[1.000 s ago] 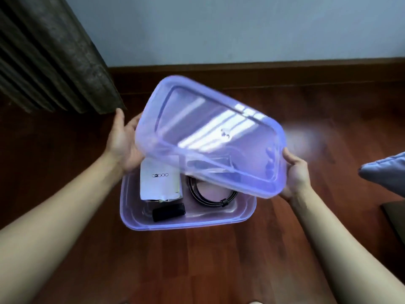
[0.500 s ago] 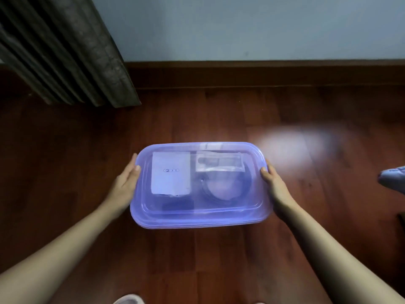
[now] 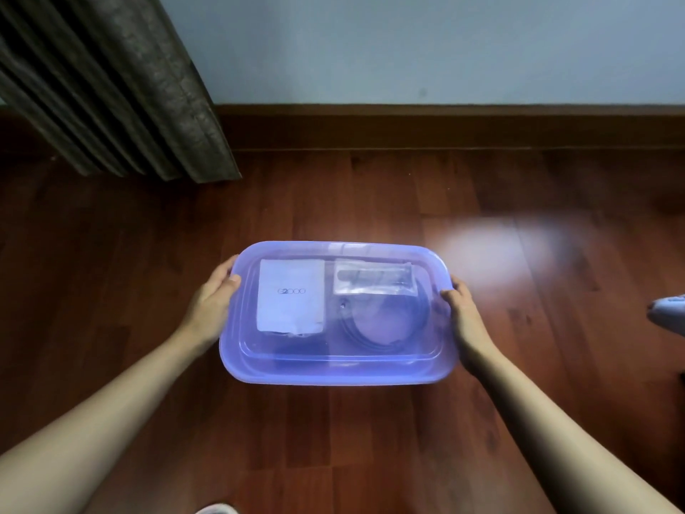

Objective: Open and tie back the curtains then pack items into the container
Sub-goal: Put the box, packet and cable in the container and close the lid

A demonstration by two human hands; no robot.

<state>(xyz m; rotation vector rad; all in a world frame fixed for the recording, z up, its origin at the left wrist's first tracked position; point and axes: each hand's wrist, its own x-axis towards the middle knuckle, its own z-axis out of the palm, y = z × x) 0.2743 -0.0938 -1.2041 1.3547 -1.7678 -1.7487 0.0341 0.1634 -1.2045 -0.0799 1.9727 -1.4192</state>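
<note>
A translucent purple container (image 3: 333,378) stands on the wooden floor with its matching lid (image 3: 426,261) lying flat on top. Through the lid I see a white packet (image 3: 291,294), a clear plastic bag (image 3: 372,278), a coiled dark cable (image 3: 385,324) and a blurred dark item (image 3: 300,352). My left hand (image 3: 213,309) grips the lid's left edge, thumb on top. My right hand (image 3: 463,313) grips the right edge the same way. A dark grey curtain (image 3: 111,87) hangs gathered at the upper left, and I cannot see a tie on it.
A wooden baseboard (image 3: 444,128) runs along the pale wall behind the container. A light blue-grey fabric thing (image 3: 671,313) juts in at the right edge. Something white (image 3: 217,509) shows at the bottom edge.
The lid, held tilted above the container a second ago, came down flat onto it. Both hands moved down to the container's two short sides and stay there.
</note>
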